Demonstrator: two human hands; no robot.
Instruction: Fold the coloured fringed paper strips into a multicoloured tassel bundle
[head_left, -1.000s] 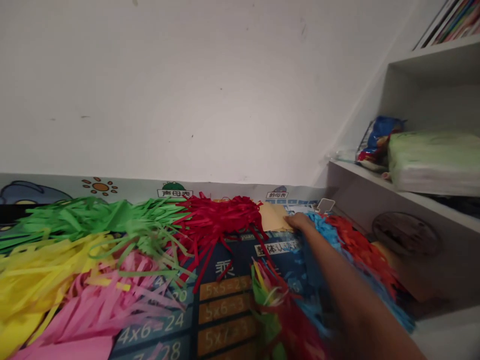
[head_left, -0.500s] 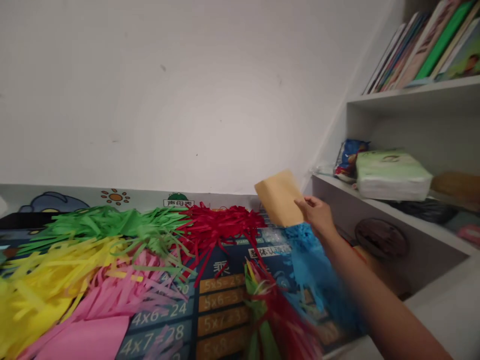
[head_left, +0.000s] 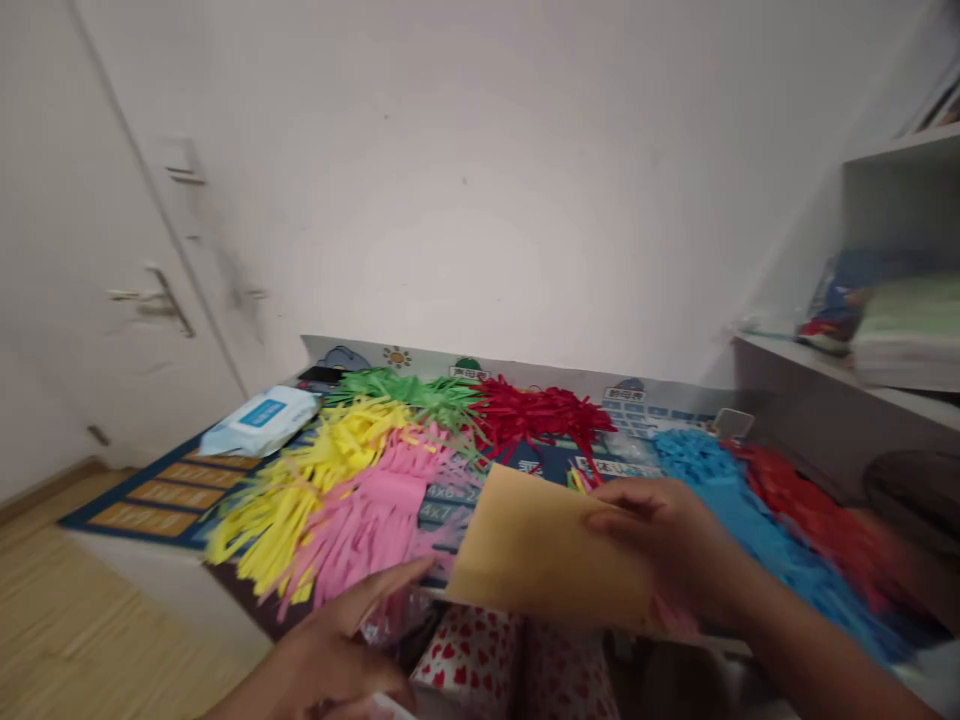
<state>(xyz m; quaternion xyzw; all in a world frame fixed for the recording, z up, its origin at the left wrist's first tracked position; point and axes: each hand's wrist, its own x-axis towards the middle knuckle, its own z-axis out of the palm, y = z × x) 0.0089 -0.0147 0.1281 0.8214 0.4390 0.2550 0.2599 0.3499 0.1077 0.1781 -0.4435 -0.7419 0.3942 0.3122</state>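
Observation:
My right hand [head_left: 664, 535] pinches the right part of a tan paper sheet [head_left: 544, 545], held in front of me above the table's near edge. Low in the view, my left hand [head_left: 341, 650] has its index finger stretched toward the sheet's lower left corner, with a small gap between them. A bit of something white shows at the left hand's lower edge. Behind the sheet lie piles of cut paper strips: pink [head_left: 382, 500], yellow [head_left: 330, 470], green [head_left: 412, 390] and red [head_left: 544, 410]. Blue strips [head_left: 742, 510] lie to the right.
A pack of wipes [head_left: 262, 420] sits on the patterned table mat [head_left: 161, 490] at the left. More red strips [head_left: 817, 510] lie beside the blue ones. On the right stands a white shelf [head_left: 900, 150] with a green-and-white pack [head_left: 911, 330]. A door handle [head_left: 157, 300] is far left.
The view has swung left and shows more of the table and a door. My right hand has brought the tan sheet down and closer. My left hand has come into view.

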